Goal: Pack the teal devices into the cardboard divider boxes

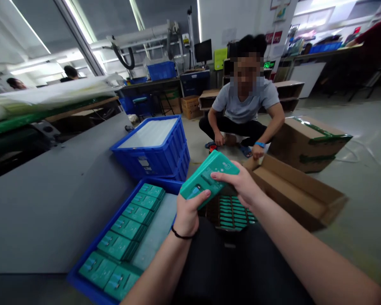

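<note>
Between my two hands is a stack of flat green boxes (206, 174), held tilted above my lap. My left hand (190, 209) grips the near left end, its thumb on top. At the far right end my right hand (243, 182) closes on the same stack, thumb and finger over the upper face. Below the stack, a carton (216, 220) holds rows of green boxes standing on edge, partly hidden by my hands. On my left, a blue crate (74, 271) contains stacks of similar green boxes (115, 245) beside a pale sheet.
Two stacked blue crates (168, 156) stand behind the near crate. A co-worker (246, 101) squats ahead, one hand at an open cardboard box (292, 190). Behind that box is a taped carton (304, 142). A grey panel (50, 199) borders the left side.
</note>
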The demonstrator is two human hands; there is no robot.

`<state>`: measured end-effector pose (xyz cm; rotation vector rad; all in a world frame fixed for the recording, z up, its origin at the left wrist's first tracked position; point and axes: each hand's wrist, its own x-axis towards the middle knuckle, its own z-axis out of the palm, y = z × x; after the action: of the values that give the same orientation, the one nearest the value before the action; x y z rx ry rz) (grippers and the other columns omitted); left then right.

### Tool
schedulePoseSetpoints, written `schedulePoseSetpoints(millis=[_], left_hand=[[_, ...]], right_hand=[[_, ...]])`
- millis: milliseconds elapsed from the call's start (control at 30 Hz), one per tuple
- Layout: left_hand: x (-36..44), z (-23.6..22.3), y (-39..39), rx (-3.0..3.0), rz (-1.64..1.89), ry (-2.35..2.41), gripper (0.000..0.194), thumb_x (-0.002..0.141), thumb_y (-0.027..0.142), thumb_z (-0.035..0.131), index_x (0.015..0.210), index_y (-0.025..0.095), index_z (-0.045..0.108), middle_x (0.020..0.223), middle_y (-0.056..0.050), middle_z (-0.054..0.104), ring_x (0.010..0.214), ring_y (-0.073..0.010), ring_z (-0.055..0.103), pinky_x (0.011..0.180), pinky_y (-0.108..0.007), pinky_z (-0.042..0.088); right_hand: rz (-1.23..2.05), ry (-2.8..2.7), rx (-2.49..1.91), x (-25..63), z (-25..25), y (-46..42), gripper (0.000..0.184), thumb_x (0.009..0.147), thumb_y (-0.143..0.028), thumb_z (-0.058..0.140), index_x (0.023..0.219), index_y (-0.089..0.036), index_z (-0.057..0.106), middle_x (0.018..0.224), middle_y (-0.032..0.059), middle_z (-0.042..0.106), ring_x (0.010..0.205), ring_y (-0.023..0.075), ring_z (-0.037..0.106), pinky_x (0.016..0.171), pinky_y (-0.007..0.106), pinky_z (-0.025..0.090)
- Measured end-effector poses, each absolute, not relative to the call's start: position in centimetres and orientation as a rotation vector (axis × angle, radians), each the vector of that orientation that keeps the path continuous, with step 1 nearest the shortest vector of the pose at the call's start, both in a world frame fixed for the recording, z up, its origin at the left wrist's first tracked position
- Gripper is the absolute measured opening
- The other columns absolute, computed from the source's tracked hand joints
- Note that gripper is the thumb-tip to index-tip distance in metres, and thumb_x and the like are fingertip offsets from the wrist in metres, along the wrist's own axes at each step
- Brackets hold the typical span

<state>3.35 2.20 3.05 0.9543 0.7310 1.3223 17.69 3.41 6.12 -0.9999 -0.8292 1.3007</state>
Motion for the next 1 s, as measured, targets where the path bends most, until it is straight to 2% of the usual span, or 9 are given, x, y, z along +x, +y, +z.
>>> schedulePoseSetpoints(millis=[133, 233, 367, 433, 500, 567, 633, 767, 1000], left_hand=[[1.7, 1.5, 4.5, 1.035, 1.195, 0.956, 0.062, 0.049, 0.025, 0.090, 0.106, 0.013, 0.068, 0.104, -0.010, 0.072, 0.097, -0.0288, 0.067, 0.092, -0.044, 0.051], [1.6, -0.7, 6.5, 1.062, 1.063, 1.152, 0.071, 0.038, 0.025, 0.094, 0.103, 0.013, 0.066, 0.099, -0.011, 0.072, 0.090, -0.0276, 0.067, 0.086, -0.044, 0.053], [1.0, -4.5, 9.4, 1.126, 0.746, 1.051, 0.067, 0.048, 0.036, 0.091, 0.106, 0.014, 0.065, 0.106, -0.014, 0.070, 0.097, -0.0295, 0.066, 0.090, -0.047, 0.051], [-0.2, -7.2, 10.7, 1.348, 0.609, 1.033, 0.074, 0.050, 0.042, 0.089, 0.114, 0.016, 0.063, 0.116, -0.015, 0.066, 0.108, -0.0329, 0.061, 0.098, -0.053, 0.046], [-2.0, -10.3, 11.4, 1.743, 0.532, 1.130, 0.077, 0.053, 0.045, 0.087, 0.120, 0.020, 0.059, 0.129, -0.015, 0.060, 0.127, -0.0368, 0.048, 0.109, -0.062, 0.028], [-3.8, -13.4, 11.4, 2.134, 0.450, 1.242, 0.067, 0.061, 0.042, 0.082, 0.121, 0.023, 0.059, 0.138, -0.013, 0.053, 0.140, -0.0368, 0.030, 0.113, -0.068, 0.004], [-5.1, -16.1, 10.8, 2.327, 0.338, 1.292, 0.043, 0.073, 0.034, 0.072, 0.114, 0.023, 0.063, 0.141, -0.011, 0.049, 0.141, -0.0347, 0.029, 0.111, -0.068, -0.006], [-6.1, -18.8, 9.8, 2.359, 0.314, 1.332, 0.027, 0.079, 0.023, 0.059, 0.105, 0.025, 0.065, 0.143, -0.009, 0.046, 0.128, -0.0284, 0.047, 0.113, -0.064, 0.004], [-6.1, -18.9, 10.0, 2.342, 0.382, 1.331, 0.030, 0.074, 0.021, 0.059, 0.103, 0.028, 0.066, 0.142, -0.005, 0.048, 0.124, -0.0258, 0.049, 0.114, -0.059, 0.010]], right_hand=[[1.417, -1.018, -1.200, 21.1, 4.8, 5.2, 0.074, 0.049, -0.031, 0.092, 0.114, -0.023, 0.056, 0.093, 0.0043, 0.069, 0.072, 0.0234, 0.068, 0.044, 0.028, 0.056], [1.727, -1.066, -1.215, 22.4, 1.7, 6.7, 0.059, 0.053, -0.030, 0.089, 0.105, -0.019, 0.062, 0.092, 0.0064, 0.070, 0.072, 0.0248, 0.069, 0.045, 0.031, 0.058], [1.810, -0.959, -1.335, 22.9, -3.8, 8.3, 0.057, 0.052, -0.028, 0.087, 0.102, -0.017, 0.062, 0.090, 0.0073, 0.071, 0.075, 0.0249, 0.068, 0.050, 0.034, 0.059], [1.727, -1.020, -1.373, 23.2, -6.4, 8.8, 0.062, 0.050, -0.027, 0.087, 0.105, -0.018, 0.060, 0.090, 0.0058, 0.071, 0.076, 0.0247, 0.068, 0.056, 0.035, 0.058], [1.530, -1.138, -1.456, 23.9, -8.8, 9.2, 0.074, 0.043, -0.024, 0.088, 0.110, -0.019, 0.057, 0.096, 0.0053, 0.070, 0.086, 0.0261, 0.067, 0.069, 0.037, 0.058], [1.275, -1.285, -1.603, 24.7, -11.1, 9.5, 0.085, 0.036, -0.023, 0.090, 0.114, -0.019, 0.054, 0.106, 0.0070, 0.067, 0.099, 0.0285, 0.063, 0.087, 0.040, 0.053], [1.065, -1.440, -1.753, 25.5, -13.2, 9.8, 0.089, 0.036, -0.027, 0.090, 0.116, -0.018, 0.052, 0.112, 0.0092, 0.065, 0.105, 0.0306, 0.061, 0.095, 0.043, 0.048], [0.829, -1.662, -1.908, 26.0, -16.1, 10.9, 0.092, 0.040, -0.034, 0.087, 0.121, -0.018, 0.046, 0.112, 0.0103, 0.063, 0.105, 0.0318, 0.060, 0.095, 0.046, 0.047], [0.601, -2.048, -1.897, 23.3, -15.5, 14.0, 0.088, 0.045, -0.028, 0.084, 0.123, -0.016, 0.044, 0.116, 0.0128, 0.058, 0.107, 0.0309, 0.058, 0.092, 0.042, 0.048]])
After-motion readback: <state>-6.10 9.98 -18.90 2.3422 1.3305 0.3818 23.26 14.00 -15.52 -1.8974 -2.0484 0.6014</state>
